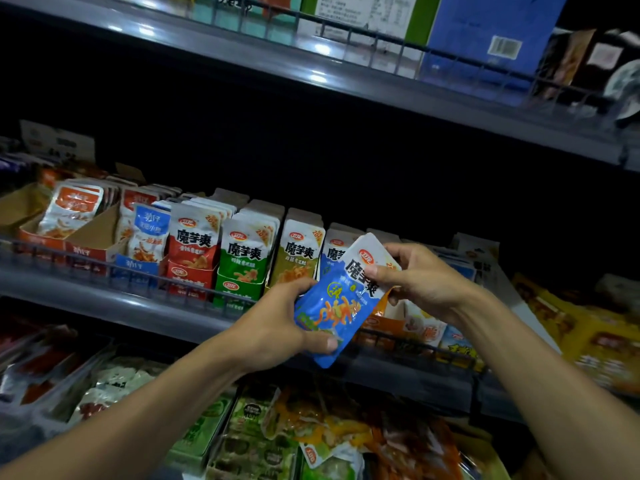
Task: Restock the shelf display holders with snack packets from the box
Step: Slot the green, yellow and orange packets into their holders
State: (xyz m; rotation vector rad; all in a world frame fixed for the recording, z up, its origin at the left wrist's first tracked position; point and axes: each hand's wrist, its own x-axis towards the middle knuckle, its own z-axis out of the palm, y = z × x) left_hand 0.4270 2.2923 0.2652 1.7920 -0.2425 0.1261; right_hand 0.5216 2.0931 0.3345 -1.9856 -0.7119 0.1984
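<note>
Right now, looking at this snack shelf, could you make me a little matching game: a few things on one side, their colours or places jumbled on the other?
Things:
1. packet held by both hands
2. display holder left of the green one
3. display holder in the middle of the row
4. big box

Colours or places:
A. green
B. top shelf, blue
C. blue and white
D. red

Pairs: 1-C, 2-D, 3-A, 4-B

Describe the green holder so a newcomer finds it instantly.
Look at the middle shelf behind its wire rail. In the row of upright packet holders, the green holder stands third from the blue-labelled one, between red and olive; it alone has green packets.
</note>
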